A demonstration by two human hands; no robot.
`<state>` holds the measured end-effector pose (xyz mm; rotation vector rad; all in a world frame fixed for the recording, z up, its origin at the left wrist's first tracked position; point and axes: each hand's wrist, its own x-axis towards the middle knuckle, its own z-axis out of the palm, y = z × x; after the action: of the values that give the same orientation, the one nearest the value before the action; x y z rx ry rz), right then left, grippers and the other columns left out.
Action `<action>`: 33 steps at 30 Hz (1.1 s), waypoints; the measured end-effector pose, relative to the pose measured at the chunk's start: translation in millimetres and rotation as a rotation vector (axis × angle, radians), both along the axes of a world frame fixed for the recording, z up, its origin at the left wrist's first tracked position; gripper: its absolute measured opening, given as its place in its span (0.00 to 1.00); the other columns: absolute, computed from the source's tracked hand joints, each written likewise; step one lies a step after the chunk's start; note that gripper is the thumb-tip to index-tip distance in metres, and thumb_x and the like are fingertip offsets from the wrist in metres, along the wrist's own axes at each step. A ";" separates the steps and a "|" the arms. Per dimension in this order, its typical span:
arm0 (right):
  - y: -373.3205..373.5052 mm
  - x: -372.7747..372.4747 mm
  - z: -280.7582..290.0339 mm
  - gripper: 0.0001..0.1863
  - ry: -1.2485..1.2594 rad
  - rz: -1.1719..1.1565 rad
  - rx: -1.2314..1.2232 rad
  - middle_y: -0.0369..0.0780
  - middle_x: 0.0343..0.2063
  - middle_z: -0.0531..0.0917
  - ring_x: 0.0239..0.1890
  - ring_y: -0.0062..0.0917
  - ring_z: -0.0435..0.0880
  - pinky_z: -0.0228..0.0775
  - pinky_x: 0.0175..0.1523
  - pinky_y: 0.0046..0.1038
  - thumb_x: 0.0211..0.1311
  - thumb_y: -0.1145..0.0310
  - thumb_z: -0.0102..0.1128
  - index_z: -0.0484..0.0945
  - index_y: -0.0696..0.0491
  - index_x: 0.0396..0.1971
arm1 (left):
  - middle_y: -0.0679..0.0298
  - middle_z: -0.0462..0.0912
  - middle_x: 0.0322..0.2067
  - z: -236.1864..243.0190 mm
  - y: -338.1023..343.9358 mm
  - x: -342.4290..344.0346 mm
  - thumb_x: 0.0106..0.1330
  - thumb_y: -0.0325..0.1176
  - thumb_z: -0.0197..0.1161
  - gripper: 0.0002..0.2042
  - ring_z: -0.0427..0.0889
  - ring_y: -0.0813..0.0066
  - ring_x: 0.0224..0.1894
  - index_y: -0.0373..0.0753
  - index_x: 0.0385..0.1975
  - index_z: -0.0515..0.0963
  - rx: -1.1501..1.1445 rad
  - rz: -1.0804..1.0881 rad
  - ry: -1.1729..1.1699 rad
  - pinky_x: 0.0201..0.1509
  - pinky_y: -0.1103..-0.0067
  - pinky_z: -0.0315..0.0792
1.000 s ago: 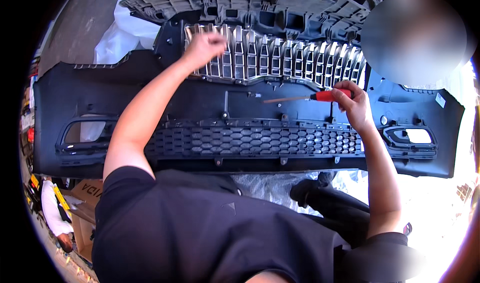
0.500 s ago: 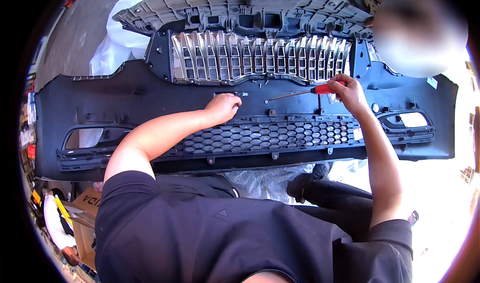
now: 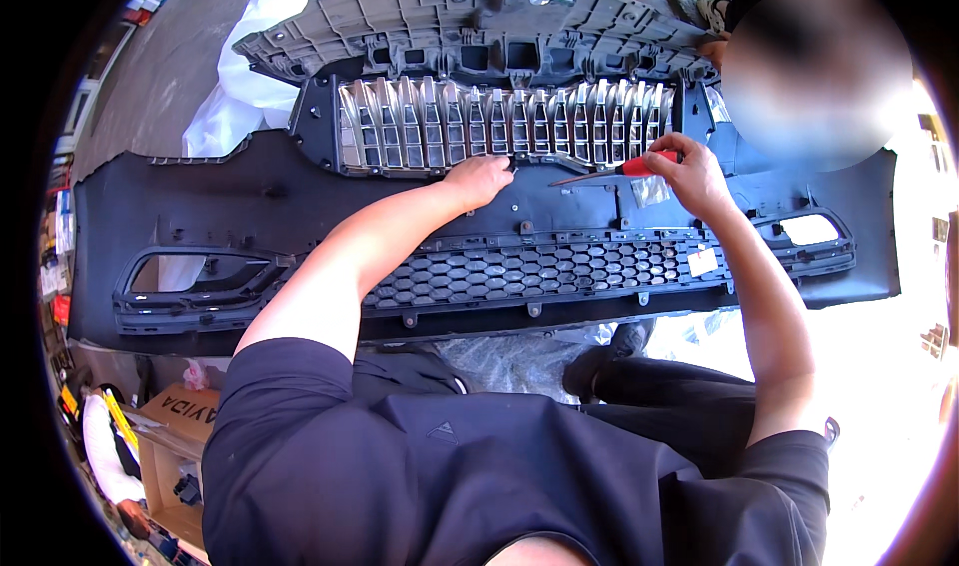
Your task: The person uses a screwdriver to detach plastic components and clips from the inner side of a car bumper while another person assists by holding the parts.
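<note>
A black car bumper (image 3: 380,202) lies across in front of me, its inner side facing up. Set into it is a chrome-ribbed grille (image 3: 499,126), with a honeycomb lower grille (image 3: 539,271) nearer to me. My left hand (image 3: 481,181) is closed, fingertips together at the lower edge of the chrome grille; whatever they pinch is too small to make out. My right hand (image 3: 689,176) grips a screwdriver (image 3: 635,167) by its red handle. Its shaft points left and a little down over the bumper, the tip apart from my left hand.
A dark plastic undertray (image 3: 400,28) stands beyond the grille, with another person's hand (image 3: 713,52) at its right end. A small clear plastic bag (image 3: 651,192) lies by my right hand. White wrapping (image 3: 235,106) is at the far left, an open cardboard box (image 3: 165,451) at the near left.
My left hand has moved away from me and rightward, from the bumper panel to the grille's lower edge. My right hand still holds the screwdriver. The view has shifted slightly.
</note>
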<state>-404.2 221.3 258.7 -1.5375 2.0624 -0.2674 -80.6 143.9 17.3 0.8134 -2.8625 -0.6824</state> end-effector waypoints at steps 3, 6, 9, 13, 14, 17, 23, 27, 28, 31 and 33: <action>3.2 8.1 -2.8 0.20 -0.047 0.022 -0.020 0.43 0.33 0.87 0.33 0.27 0.84 0.77 0.44 0.29 0.62 0.55 0.68 0.86 0.56 0.43 | 0.56 0.81 0.40 -3.4 1.5 -1.9 0.70 0.32 0.51 0.10 0.85 0.52 0.45 0.38 0.35 0.81 -0.005 -0.024 -0.103 0.49 0.61 0.81; -0.2 12.3 7.0 0.20 -0.047 0.032 0.004 0.46 0.35 0.89 0.37 0.31 0.88 0.79 0.48 0.32 0.61 0.54 0.68 0.87 0.56 0.43 | 0.55 0.81 0.38 7.2 -8.7 -10.6 0.70 0.32 0.52 0.10 0.85 0.51 0.45 0.37 0.34 0.80 0.082 0.030 -0.104 0.49 0.60 0.80; -5.6 18.3 12.1 0.20 -0.085 0.016 -0.059 0.45 0.33 0.88 0.35 0.29 0.87 0.78 0.46 0.30 0.61 0.55 0.69 0.87 0.56 0.43 | 0.53 0.84 0.38 17.1 -6.4 -12.3 0.68 0.28 0.58 0.05 0.85 0.50 0.42 0.33 0.33 0.78 0.116 0.304 0.278 0.48 0.62 0.80; -32.9 36.9 4.4 0.18 -0.290 -0.115 -0.272 0.40 0.26 0.85 0.27 0.22 0.81 0.76 0.39 0.27 0.61 0.57 0.70 0.86 0.57 0.41 | 0.48 0.85 0.41 42.4 -53.6 -13.7 0.75 0.26 0.52 0.04 0.88 0.58 0.40 0.33 0.39 0.73 1.286 1.171 0.945 0.46 0.68 0.86; -42.4 49.1 8.3 0.18 -0.389 -0.157 -0.303 0.38 0.26 0.85 0.27 0.20 0.80 0.75 0.37 0.26 0.62 0.57 0.70 0.86 0.57 0.40 | 0.47 0.84 0.41 49.3 -68.9 -8.0 0.77 0.25 0.49 0.05 0.88 0.57 0.42 0.32 0.42 0.71 1.453 1.238 1.116 0.48 0.66 0.87; -64.3 68.1 -2.2 0.17 -0.354 -0.155 -0.424 0.36 0.26 0.84 0.27 0.18 0.78 0.73 0.37 0.24 0.64 0.58 0.70 0.86 0.57 0.41 | 0.46 0.84 0.43 77.8 -86.9 -7.3 0.79 0.25 0.47 0.06 0.87 0.53 0.48 0.29 0.45 0.70 1.632 1.128 1.493 0.58 0.62 0.85; -84.9 130.5 15.0 0.16 -0.244 -0.056 -0.452 0.43 0.30 0.87 0.31 0.28 0.85 0.77 0.45 0.29 0.62 0.59 0.68 0.86 0.55 0.42 | 0.48 0.86 0.43 58.0 -96.0 0.6 0.79 0.28 0.53 0.09 0.88 0.56 0.49 0.28 0.44 0.76 1.706 1.268 2.126 0.59 0.65 0.85; -100.0 141.4 19.2 0.15 -0.204 0.070 -0.457 0.40 0.31 0.87 0.32 0.21 0.81 0.76 0.45 0.26 0.63 0.62 0.67 0.84 0.58 0.43 | 0.53 0.88 0.39 39.6 -95.5 14.2 0.79 0.33 0.56 0.11 0.89 0.61 0.44 0.30 0.41 0.79 1.818 1.108 2.225 0.53 0.68 0.87; -103.5 145.8 20.7 0.15 -0.189 0.072 -0.440 0.40 0.31 0.87 0.32 0.21 0.81 0.76 0.45 0.25 0.63 0.62 0.67 0.84 0.58 0.43 | 0.54 0.88 0.39 38.4 -96.4 16.3 0.79 0.34 0.57 0.11 0.89 0.61 0.44 0.31 0.41 0.79 1.841 1.098 2.244 0.52 0.68 0.87; -112.3 163.5 34.1 0.15 -0.152 0.086 -0.404 0.42 0.33 0.87 0.33 0.22 0.83 0.76 0.46 0.26 0.63 0.62 0.66 0.84 0.58 0.43 | 0.57 0.88 0.38 33.8 -104.9 25.1 0.77 0.36 0.59 0.11 0.89 0.63 0.42 0.33 0.40 0.80 1.902 1.093 2.282 0.50 0.69 0.88; -120.5 168.7 34.0 0.15 -0.096 0.153 -0.436 0.43 0.34 0.87 0.34 0.23 0.83 0.76 0.46 0.27 0.63 0.62 0.66 0.84 0.58 0.43 | 0.58 0.89 0.37 31.4 -109.4 27.6 0.77 0.36 0.60 0.11 0.90 0.64 0.41 0.33 0.39 0.80 1.925 1.112 2.308 0.49 0.70 0.88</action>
<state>-235.6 100.9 292.7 -1.8825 1.8795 -0.7565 -53.0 34.5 48.7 0.4248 0.6693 -1.7026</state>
